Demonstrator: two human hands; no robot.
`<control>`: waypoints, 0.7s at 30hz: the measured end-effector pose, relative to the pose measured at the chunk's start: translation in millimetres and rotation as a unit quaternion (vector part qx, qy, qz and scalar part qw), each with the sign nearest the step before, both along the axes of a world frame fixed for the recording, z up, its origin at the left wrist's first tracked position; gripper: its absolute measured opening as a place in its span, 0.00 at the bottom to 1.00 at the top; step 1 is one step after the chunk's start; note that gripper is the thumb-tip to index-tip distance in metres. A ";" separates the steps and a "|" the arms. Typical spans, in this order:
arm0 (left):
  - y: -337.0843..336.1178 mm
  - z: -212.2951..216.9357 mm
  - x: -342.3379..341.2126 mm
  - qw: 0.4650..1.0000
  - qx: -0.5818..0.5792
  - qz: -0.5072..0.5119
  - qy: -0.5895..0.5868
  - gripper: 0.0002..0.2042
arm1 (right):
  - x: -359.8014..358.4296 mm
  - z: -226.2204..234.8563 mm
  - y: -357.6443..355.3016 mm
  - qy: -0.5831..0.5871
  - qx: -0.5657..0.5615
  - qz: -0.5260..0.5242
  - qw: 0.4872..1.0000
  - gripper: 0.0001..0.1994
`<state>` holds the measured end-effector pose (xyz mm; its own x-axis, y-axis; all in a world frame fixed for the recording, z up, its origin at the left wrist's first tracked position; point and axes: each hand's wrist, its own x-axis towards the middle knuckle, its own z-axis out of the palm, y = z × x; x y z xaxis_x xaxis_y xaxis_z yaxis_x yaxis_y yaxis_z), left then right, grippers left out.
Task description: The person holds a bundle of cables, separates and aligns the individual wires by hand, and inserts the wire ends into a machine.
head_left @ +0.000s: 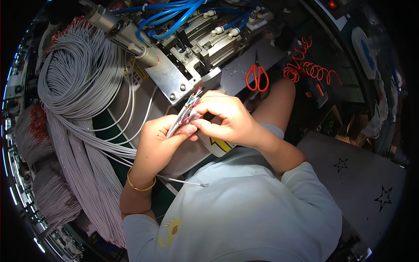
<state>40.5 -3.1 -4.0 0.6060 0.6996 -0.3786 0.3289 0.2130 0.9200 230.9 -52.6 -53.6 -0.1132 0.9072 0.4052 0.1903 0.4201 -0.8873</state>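
The left hand grips a small bunch of grey cables just in front of the person's chest, its fingers curled and pressed around the sheaths so the stripped ends stick up and fan out. Thin coloured wires, red, blue and white among them, show at those ends. The right hand comes in from the other side, its fingers pinching at the coloured wires close to where they leave the sheath. The bunch is held in the air, just below the metal plate of the machine with blue hoses.

To do this well, the left hand's grip looks best kept low and firm, so the sheaths do not slide against each other while the right hand sorts the tips. Picking one wire at a time, near its root, seems safer than pulling at the very end, where a thin strand could bend or snap. Keeping the ends level should help them line up together.

A big coil of grey cable lies on the surface to the left, red scissors lie beyond the hands, and one loose cable trails across the lap.
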 end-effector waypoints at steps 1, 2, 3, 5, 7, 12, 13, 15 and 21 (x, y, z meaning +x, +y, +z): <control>0.5 4.6 2.1 1.000 0.003 -0.001 0.010 0.05 | -0.6 -0.1 -0.5 0.000 0.000 0.000 1.000 0.06; 1.1 7.1 3.3 1.000 0.005 -0.002 0.020 0.06 | -1.6 -0.2 -1.4 0.026 -0.026 0.002 0.999 0.06; 2.1 7.8 3.4 1.000 0.005 -0.002 0.020 0.06 | -2.6 -0.3 -2.4 0.053 -0.051 0.004 0.997 0.06; 4.4 9.0 2.5 0.998 -0.015 -0.007 0.057 0.06 | -3.7 0.2 -4.0 0.079 -0.076 0.006 0.994 0.06; 4.7 9.1 2.2 0.997 -0.024 -0.009 0.075 0.06 | -3.5 1.9 -5.6 0.097 -0.127 0.006 0.987 0.06; 1.0 4.2 1.3 0.999 -0.009 0.011 0.052 0.05 | -2.6 7.5 -7.4 0.164 -0.222 0.005 0.961 0.04; -0.2 3.4 1.5 0.998 0.017 0.003 0.055 0.04 | -1.3 5.9 -6.7 0.164 -0.222 0.005 0.961 0.04; -1.7 -0.8 0.1 0.997 0.044 -0.005 0.058 0.04 | 2.9 -1.0 -4.1 -0.014 -0.062 -0.005 0.998 0.04; -1.8 -1.2 -0.8 0.992 0.109 -0.041 0.039 0.04 | 5.5 3.4 -1.5 -0.116 0.017 0.001 0.993 0.05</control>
<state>39.7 -4.9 -5.3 0.6395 0.7190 -0.2720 0.4087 -0.0184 0.9125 236.4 -54.1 -50.3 -0.2084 0.8931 0.3987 0.3871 0.4497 -0.8050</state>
